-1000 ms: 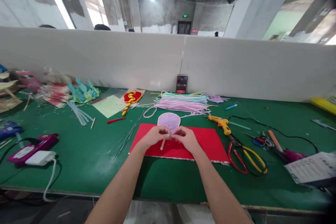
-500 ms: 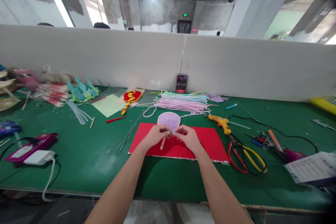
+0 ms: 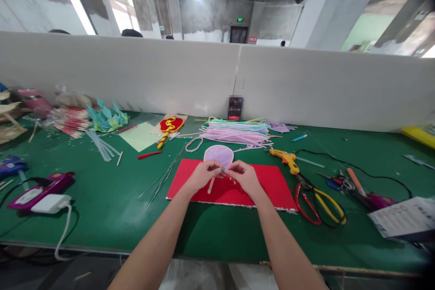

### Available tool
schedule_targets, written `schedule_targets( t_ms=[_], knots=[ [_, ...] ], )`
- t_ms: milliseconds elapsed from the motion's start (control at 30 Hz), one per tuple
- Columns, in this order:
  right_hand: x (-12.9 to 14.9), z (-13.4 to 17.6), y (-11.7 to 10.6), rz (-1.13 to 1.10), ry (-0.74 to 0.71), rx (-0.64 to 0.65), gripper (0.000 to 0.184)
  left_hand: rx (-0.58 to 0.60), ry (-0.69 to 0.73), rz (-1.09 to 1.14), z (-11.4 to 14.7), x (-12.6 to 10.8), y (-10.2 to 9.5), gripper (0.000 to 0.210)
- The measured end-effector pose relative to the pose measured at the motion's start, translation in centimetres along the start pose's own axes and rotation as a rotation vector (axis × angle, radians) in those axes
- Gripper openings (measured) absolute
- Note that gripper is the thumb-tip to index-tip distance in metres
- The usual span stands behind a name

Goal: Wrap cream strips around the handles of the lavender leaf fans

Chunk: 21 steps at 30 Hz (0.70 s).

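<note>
A small lilac round fan [image 3: 218,155] with a pale rim lies partly over the red board [image 3: 272,186]. Its pale handle end [image 3: 210,186] shows below my fingers. Over the fan's lower part, my left hand [image 3: 205,174] is closed in a pinch. My right hand [image 3: 244,176] pinches from the other side, its fingertips almost meeting the left ones. A tiny greyish bit [image 3: 222,169] shows between the fingertips; what it is, I cannot make out. Small pale bits lie on the board beneath my right fingers.
Behind the fan lies a bundle of pastel pipe cleaners [image 3: 234,133]. An orange glue gun [image 3: 285,158] and red-yellow handled pliers [image 3: 319,204] sit at right. Thin wires [image 3: 165,176] and a red-yellow fan ornament [image 3: 171,124] are at left. A purple power strip [image 3: 41,192] lies farther left.
My fingertips have shifted very slightly, with the right fingers a touch higher. Everything else on the table stays as it was.
</note>
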State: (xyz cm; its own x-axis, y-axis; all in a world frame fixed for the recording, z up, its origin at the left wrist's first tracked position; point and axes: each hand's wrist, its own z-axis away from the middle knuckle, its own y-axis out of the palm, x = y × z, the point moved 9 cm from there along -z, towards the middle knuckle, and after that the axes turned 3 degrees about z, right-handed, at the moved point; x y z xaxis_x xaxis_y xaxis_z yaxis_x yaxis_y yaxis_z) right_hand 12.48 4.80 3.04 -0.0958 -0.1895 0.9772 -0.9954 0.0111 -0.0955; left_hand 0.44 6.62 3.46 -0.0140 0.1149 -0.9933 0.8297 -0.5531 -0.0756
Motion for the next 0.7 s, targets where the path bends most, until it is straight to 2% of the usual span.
schedule_targets(
  t_ms=[233, 367, 700],
  knots=[
    [0.2, 0.1, 0.0, -0.024, 0.001, -0.003, 0.020, -0.022, -0.027, 0.032, 0.0, 0.4, -0.1, 0.022],
    [0.1, 0.1, 0.0, -0.047, 0.000, -0.022, 0.024, -0.074, -0.017, 0.111, -0.3, 0.8, -0.3, 0.023],
    [-0.8, 0.0, 0.2, -0.170, 0.068, -0.062, 0.025, -0.145, -0.014, 0.180, -0.3, 1.2, -0.4, 0.024]
  ],
)
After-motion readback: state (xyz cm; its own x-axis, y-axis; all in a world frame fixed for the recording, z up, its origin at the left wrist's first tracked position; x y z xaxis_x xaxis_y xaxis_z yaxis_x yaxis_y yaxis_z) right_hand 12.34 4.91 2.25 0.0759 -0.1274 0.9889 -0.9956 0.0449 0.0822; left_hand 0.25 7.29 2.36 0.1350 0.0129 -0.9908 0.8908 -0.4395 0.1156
